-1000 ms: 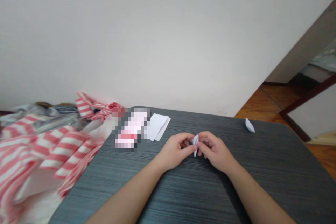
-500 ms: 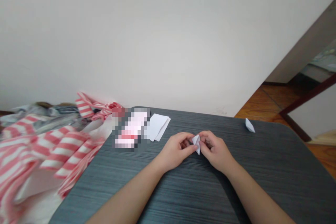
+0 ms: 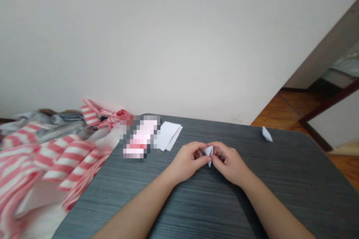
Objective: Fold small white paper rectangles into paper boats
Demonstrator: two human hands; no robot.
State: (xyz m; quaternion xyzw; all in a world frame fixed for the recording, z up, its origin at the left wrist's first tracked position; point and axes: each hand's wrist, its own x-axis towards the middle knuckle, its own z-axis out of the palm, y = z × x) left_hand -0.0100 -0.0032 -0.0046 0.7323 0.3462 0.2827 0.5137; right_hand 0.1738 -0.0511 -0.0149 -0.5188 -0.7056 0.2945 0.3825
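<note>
White folded paper over the dark table
Left hand and right hand pinch it between thumbs and fingers.

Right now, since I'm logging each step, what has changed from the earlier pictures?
The folded paper has turned slightly between the left hand and right hand, whose fingers reach further left. Nothing was taken up or let go. The sheets and other folded piece stayed put.
</note>
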